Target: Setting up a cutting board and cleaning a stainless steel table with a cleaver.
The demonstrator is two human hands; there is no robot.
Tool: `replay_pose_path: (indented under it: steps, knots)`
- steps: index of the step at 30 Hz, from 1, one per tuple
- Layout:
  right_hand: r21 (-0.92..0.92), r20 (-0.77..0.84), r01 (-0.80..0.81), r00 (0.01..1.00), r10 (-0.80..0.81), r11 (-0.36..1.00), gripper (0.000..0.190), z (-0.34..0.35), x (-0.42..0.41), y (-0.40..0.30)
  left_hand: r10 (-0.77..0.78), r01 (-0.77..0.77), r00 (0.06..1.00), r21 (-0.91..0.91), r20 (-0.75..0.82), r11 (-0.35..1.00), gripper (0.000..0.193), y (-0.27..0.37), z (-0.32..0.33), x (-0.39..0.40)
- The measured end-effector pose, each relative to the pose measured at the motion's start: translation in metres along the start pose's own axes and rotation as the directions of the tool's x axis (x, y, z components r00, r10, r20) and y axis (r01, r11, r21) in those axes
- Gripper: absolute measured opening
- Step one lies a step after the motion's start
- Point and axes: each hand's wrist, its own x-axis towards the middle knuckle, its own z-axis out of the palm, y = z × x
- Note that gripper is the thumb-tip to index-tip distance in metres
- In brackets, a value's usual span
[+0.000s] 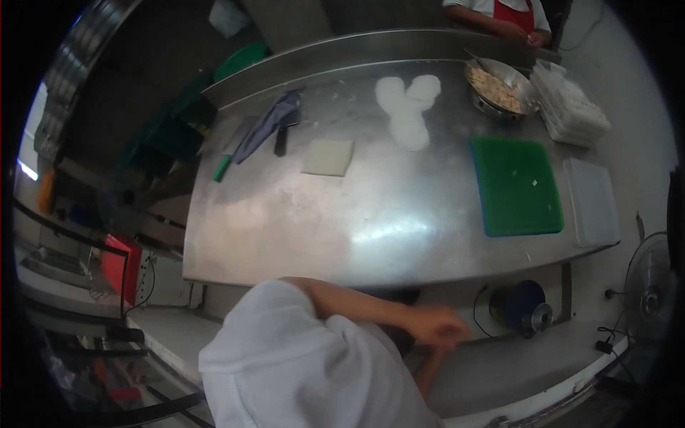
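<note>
Blurred, my left hand (439, 326) is below the front edge of the steel table (299, 235), meeting my right hand at the wrist or fingers. My right forearm (429, 374) comes up from below; the right hand itself is mostly hidden behind the left. Whether either hand holds anything cannot be made out. On the table before me, overlapping round white dough wrappers (404, 115) lie in a branching group. A square pale sheet or stack (328, 158), perhaps dough, rests left of them.
A metal bowl (500, 88) of chopped filling holds a utensil. Nearby are white plastic containers (570, 104), a green board (518, 184) and a pale lid or tray (593, 202). A grey cloth (270, 125) covers blades with green (221, 168) and black (280, 142) handles. A co-worker (503, 21) stands opposite.
</note>
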Motion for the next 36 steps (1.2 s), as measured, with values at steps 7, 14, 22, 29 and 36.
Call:
replay_pose_path:
  steps: [7,14,22,29,36]
  knots:
    - [-0.126,0.015,-0.204,0.978,0.207,0.971,0.026,-0.036,-0.046,0.025,-0.169,0.512,0.370,0.049,-0.914,0.857,0.032,0.041,-0.102,-0.209]
    - [-0.346,0.043,-0.162,0.981,0.188,0.924,0.024,0.054,-0.132,-0.043,0.068,0.883,-0.099,-0.056,-0.993,0.466,0.027,0.046,-0.298,-0.338]
    - [-0.857,0.399,0.144,0.794,0.460,0.495,0.022,0.197,-0.240,-0.141,-0.003,0.994,-0.073,-0.073,-0.997,-0.077,0.040,0.015,-0.451,-0.369]
    - [-0.518,0.716,0.820,0.572,-0.401,0.246,0.073,0.443,-0.203,-0.115,-0.036,0.885,-0.070,-0.079,-0.997,0.458,0.023,0.009,-0.484,-0.374]
    - [-0.873,0.271,0.300,0.954,-0.129,0.384,0.071,0.533,-0.193,-0.098,-0.058,0.651,0.172,0.069,-0.983,0.756,0.020,0.024,-0.451,-0.390]
